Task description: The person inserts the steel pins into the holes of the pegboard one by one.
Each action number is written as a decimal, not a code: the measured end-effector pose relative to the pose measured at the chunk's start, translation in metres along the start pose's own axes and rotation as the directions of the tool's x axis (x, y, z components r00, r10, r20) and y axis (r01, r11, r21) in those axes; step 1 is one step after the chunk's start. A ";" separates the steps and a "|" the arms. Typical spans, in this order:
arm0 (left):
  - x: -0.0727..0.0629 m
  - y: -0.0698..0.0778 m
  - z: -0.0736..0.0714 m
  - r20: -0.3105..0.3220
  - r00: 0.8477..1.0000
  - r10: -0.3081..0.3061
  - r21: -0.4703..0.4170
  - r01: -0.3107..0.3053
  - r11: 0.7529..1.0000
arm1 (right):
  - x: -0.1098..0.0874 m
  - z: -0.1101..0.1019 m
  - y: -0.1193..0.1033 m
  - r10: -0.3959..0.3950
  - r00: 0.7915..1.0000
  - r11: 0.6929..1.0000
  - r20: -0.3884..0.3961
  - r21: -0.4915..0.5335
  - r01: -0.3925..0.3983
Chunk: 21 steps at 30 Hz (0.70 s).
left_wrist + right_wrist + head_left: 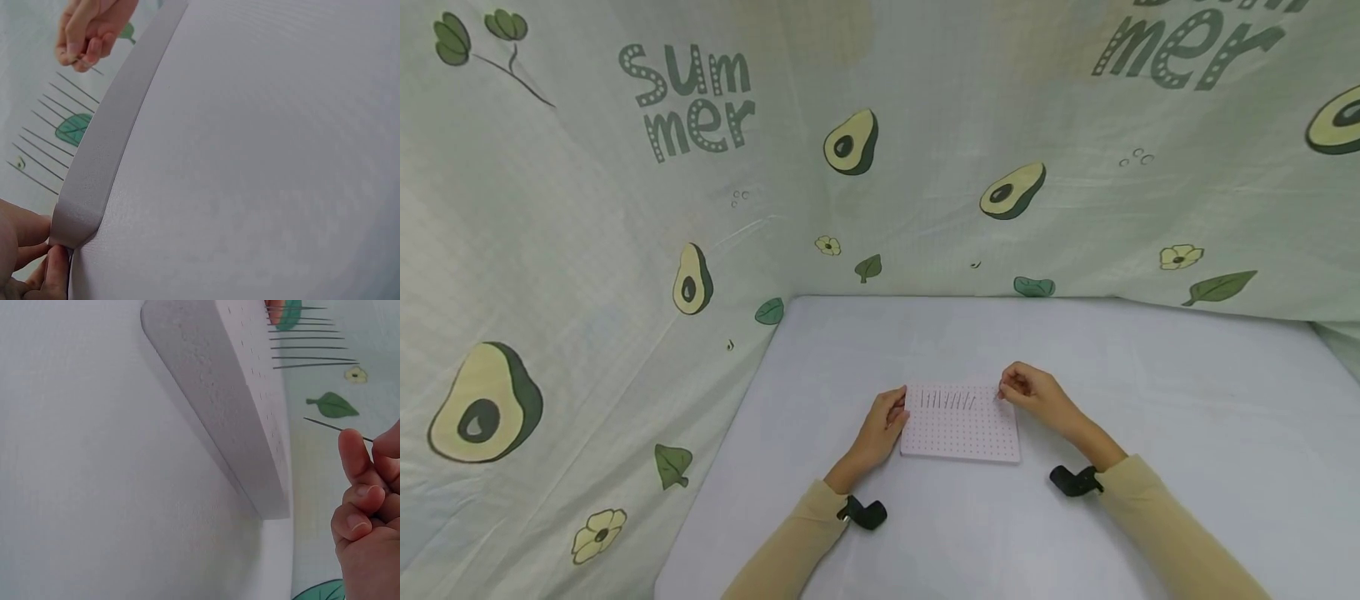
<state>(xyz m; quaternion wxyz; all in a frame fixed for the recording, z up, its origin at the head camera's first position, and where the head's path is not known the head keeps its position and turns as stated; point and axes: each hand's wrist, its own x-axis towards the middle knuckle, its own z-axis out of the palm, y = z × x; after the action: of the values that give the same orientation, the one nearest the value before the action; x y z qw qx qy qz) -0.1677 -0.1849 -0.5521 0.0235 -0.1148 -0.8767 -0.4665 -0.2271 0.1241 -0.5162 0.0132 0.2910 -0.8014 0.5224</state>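
Observation:
A pale pink pegboard (962,437) with a grid of small holes lies flat on the table. Several thin dark metal needles (309,347) stand in a row along its far side, some leaning. My left hand (876,429) grips the board's left edge, with fingertips (57,265) at its corner in the left wrist view. Over the far right corner, my right hand (1037,396) pinches one more needle (322,424) between thumb and forefinger. That needle's free end points toward the standing row in the right wrist view, apart from it.
A white-covered table (820,350) spreads around the board. Behind it and at the left hangs a pale curtain (925,233) printed with avocados and leaves. Black wrist cameras (868,515) sit at both sleeve cuffs.

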 end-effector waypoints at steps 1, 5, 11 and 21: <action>0.000 0.000 0.000 0.002 1.000 -0.004 0.001 0.004 1.000 | 0.001 0.002 0.001 0.001 1.000 1.000 0.005 0.009 -0.001; 0.000 0.000 0.000 0.004 1.000 -0.006 0.002 0.006 1.000 | 0.002 0.008 0.003 0.002 1.000 1.000 0.019 0.031 -0.003; 0.000 0.001 -0.001 0.002 1.000 -0.005 0.006 0.005 1.000 | 0.004 0.016 -0.001 0.007 1.000 1.000 0.018 -0.029 -0.007; 0.000 0.001 -0.001 0.006 1.000 0.000 0.002 0.000 1.000 | 0.005 0.023 -0.003 -0.006 0.999 0.999 0.036 -0.049 0.008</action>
<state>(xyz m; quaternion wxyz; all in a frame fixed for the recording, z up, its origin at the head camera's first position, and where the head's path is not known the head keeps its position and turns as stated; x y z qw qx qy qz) -0.1675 -0.1856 -0.5507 0.0210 -0.1160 -0.8773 -0.4653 -0.2236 0.1015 -0.5220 0.0075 0.3027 -0.8130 0.4973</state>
